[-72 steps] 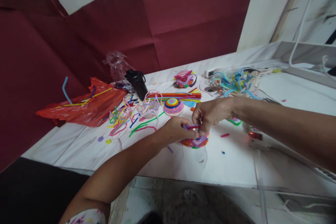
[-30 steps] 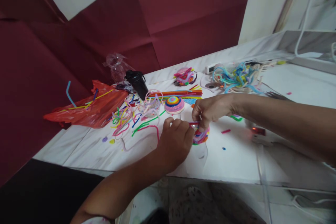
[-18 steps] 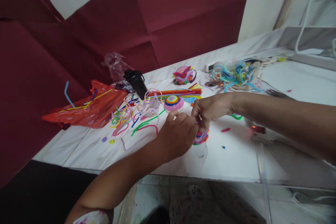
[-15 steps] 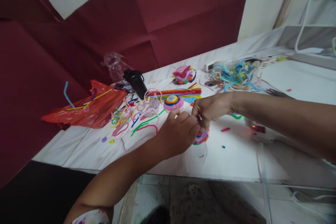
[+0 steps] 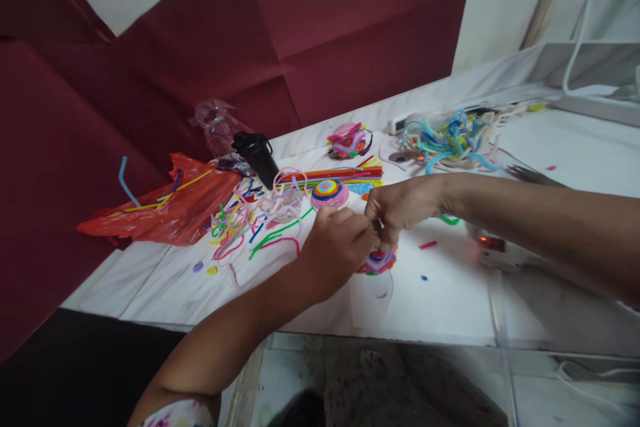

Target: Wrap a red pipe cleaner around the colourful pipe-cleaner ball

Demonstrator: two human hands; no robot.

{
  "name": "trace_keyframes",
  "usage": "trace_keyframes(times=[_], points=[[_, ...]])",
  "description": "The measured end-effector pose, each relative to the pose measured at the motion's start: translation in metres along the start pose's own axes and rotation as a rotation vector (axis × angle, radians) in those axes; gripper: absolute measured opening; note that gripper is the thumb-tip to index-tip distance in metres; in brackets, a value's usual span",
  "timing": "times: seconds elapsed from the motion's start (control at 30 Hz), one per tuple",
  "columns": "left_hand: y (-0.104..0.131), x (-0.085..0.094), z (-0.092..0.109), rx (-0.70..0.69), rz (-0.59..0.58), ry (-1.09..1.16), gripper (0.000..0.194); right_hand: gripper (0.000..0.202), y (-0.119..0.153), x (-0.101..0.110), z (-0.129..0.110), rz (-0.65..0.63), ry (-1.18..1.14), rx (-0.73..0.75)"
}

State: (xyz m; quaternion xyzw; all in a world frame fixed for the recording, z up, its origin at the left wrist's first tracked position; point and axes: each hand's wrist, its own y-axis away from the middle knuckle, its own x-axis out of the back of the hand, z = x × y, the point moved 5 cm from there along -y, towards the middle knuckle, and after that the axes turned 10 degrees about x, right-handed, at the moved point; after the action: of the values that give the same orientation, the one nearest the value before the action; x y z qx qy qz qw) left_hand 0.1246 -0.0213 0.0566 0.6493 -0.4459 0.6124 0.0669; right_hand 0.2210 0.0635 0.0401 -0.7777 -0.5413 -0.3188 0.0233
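Both hands meet over a colourful striped craft piece (image 5: 381,262), coiled in pink, orange, blue and purple, on the white tabletop. My left hand (image 5: 336,250) is closed against its left side, fingers curled and partly hiding it. From above, my right hand (image 5: 400,208) pinches at the top of the piece, fingertips pointing down; whatever lies between them is hidden. Just behind the hands sits a striped dome (image 5: 330,194) with yellow, orange, blue and pink rings. A clear sheet (image 5: 377,297) lies in front of the craft piece.
A red plastic bag (image 5: 170,210), a black tumbler (image 5: 256,159) and loose pipe cleaners (image 5: 240,213) lie left. Straight pipe cleaners (image 5: 340,175) and another colourful piece (image 5: 349,140) stand behind. On the right are a blue-and-cream tangle (image 5: 455,140), scissors-like dark blades (image 5: 533,175) and a glue-gun-like device (image 5: 495,252).
My left hand has shifted very slightly, covering the craft piece a little differently. My right hand keeps its pinch in nearly the same place, and the view has drifted slightly.
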Motion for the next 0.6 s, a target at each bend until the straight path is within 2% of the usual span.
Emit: trace_keyframes(times=[0.1, 0.2, 0.33, 0.53, 0.6], points=[[0.000, 0.001, -0.007, 0.104, -0.017, 0.048, 0.020, 0.038, 0.000, 0.001, 0.002, -0.002, -0.001, 0.002], [0.002, -0.002, -0.012, 0.179, -0.039, 0.117, 0.024, 0.038, -0.001, 0.000, 0.004, -0.008, -0.011, 0.006], [0.009, -0.008, -0.014, 0.205, -0.026, 0.198, 0.025, 0.040, -0.002, 0.000, 0.007, -0.021, -0.022, 0.012], [0.019, -0.009, -0.010, 0.215, 0.092, 0.226, 0.021, 0.041, -0.002, 0.001, 0.010, -0.017, -0.001, 0.006], [0.021, -0.009, -0.009, 0.223, 0.100, 0.231, 0.020, 0.041, -0.002, 0.001, 0.009, -0.014, -0.001, 0.005]])
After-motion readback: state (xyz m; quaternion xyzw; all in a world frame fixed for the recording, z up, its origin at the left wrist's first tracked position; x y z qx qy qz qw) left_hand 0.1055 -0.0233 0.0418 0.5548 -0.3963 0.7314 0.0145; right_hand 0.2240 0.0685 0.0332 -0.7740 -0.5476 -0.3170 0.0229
